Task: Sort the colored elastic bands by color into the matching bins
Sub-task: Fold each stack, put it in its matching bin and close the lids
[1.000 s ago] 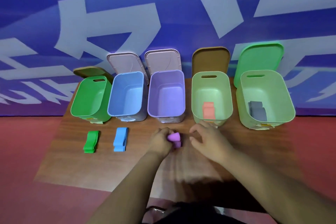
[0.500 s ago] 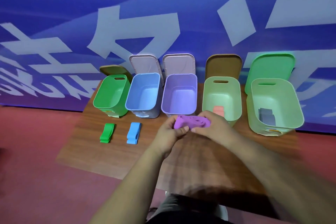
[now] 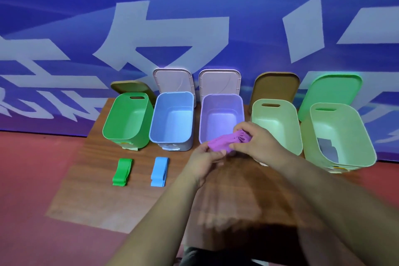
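Holding the purple bands [image 3: 224,143] in the air over the near rim of the purple bin [image 3: 220,103], I read the step in hand as the drop into that bin. My left hand [image 3: 205,163] pinches the near end of the bundle, and the fingers [image 3: 248,126] of my right hand [image 3: 257,143] are curled round its far end, so the bands hang bunched between the two. To do it well I would carry the bundle a little farther, until it is fully over the bin's opening. Then I would let go with both hands together, since a stretchy band released from one end could snap back and jump out. The blue bin [image 3: 172,103] stands just left and a pale green bin [image 3: 274,119] just right, both close enough to catch a stray band, so I would keep low and centred. Nothing blocks the way; the lids lean against the far wall behind the bins. Farther left stands the green bin [image 3: 127,114], and on the worktop [image 3: 97,179] near it lie the green bands [image 3: 122,171] and the blue bands [image 3: 159,171], each before its own bin, not yet sorted. The far-right bin [image 3: 336,127] holds grey bands [image 3: 328,149].
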Demonstrator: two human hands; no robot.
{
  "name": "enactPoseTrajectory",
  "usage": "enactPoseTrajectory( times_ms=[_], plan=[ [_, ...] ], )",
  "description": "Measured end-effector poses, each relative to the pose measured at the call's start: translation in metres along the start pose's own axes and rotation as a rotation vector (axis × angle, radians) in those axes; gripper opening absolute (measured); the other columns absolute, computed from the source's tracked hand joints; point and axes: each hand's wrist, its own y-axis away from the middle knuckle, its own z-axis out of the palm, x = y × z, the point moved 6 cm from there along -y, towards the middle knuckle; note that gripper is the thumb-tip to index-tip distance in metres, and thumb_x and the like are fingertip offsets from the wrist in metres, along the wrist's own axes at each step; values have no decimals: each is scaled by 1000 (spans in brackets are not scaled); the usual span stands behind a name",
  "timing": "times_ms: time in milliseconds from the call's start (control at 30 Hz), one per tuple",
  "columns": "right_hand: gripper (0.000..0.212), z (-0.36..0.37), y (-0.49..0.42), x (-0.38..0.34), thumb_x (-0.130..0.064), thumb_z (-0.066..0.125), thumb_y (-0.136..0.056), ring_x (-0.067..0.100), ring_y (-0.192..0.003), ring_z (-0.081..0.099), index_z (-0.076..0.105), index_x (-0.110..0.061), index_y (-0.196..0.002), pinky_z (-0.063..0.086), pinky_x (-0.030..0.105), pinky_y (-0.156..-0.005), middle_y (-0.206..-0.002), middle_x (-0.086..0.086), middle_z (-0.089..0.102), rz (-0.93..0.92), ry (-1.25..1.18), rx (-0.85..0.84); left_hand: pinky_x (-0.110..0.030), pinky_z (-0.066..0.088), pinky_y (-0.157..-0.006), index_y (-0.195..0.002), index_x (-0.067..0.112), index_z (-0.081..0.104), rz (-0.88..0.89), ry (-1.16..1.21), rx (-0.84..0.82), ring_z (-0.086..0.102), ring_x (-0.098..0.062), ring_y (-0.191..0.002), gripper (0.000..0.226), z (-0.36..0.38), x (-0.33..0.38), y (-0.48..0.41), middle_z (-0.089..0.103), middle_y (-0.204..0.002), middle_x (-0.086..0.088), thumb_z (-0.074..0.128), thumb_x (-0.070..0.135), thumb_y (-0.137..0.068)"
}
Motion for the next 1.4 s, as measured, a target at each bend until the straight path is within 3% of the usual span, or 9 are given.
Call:
enactPoseTrajectory(
  times_ms=[133, 300, 367, 467, 567, 700, 833, 1133, 1400],
  plan=[
    [28, 0, -34, -1, -13, 81, -79, 19, -78, 59, 63, -28, -94, 48, 31, -69, -86, -3, 66, 58, 76, 18, -30, 52, -70, -116, 13, 71, -17, -236, 63, 65, -15, -70, 20, -29, 9, -19, 71, -86, -1, 71, 9, -96],
    [25, 14, -80, 8, -12, 70, -78, 25, -75, 59, 54, -26, -91, 47, 40, -64, -76, -6, 62, 105, 400, -46, -38, 60, -77, -127, 26, 69, 62, -557, 90, 63, -13, -73, 32, -61, 15, -42, 68, -84, 0, 65, 17, -97],
    [22, 29, -91, 16, -11, 68, -80, 28, -78, 60, 54, -23, -94, 44, 39, -63, -75, -6, 58, 111, 525, -122, -28, 59, -76, -124, 29, 72, 71, -665, 66, 61, -4, -71, 29, -66, 16, -45, 73, -95, -2, 62, 24, -98],
    [20, 51, -104, 31, -10, 63, -85, 34, -89, 64, 58, -18, -103, 47, 35, -65, -82, -5, 57, 116, 620, -234, -10, 41, -57, -118, 28, 73, 79, -733, 44, 53, 8, -54, 24, -70, 19, -47, 68, -81, 9, 58, 22, -100],
    [24, 72, -114, 41, -1, 57, -91, 32, -87, 59, 62, -9, -114, 38, 12, -54, -79, -7, 50, 153, 629, -341, -6, 42, -62, -116, 30, 75, 88, -743, 13, 57, 11, -64, 23, -75, 21, -49, 71, -88, 14, 59, 22, -101],
    [29, 93, -130, 59, -6, 59, -91, 31, -94, 60, 62, -10, -120, 37, 26, -59, -99, 6, 65, 212, 658, -441, -6, 48, -75, -117, 28, 75, 86, -723, -16, 63, 7, -79, 23, -80, 21, -52, 78, -106, 6, 64, 17, -100],
    [28, 108, -147, 78, -4, 60, -93, 26, -89, 53, 64, -8, -120, 31, 15, -51, -114, 12, 69, 257, 659, -510, 0, 43, -79, -122, 20, 74, 139, -735, -33, 61, 18, -79, 27, -81, 20, -53, 78, -112, 0, 64, 8, -101],
    [33, 118, -169, 98, -12, 63, -93, 35, -106, 60, 59, -13, -126, 50, 36, -84, -122, 14, 62, 316, 739, -455, -20, 54, -97, -115, 24, 75, 108, -639, -49, 67, -2, -91, 21, -90, 18, -54, 78, -109, 2, 68, 11, -99],
    [68, 104, -166, 88, -22, 67, -90, 41, -122, 58, 42, -22, -153, 52, 48, -100, -141, 12, 49, 395, 714, -213, -14, 47, -67, -99, 27, 71, -41, -773, -5, 65, -7, -79, 18, -163, 8, -42, 76, -97, 6, 64, 10, -98]
  ],
)
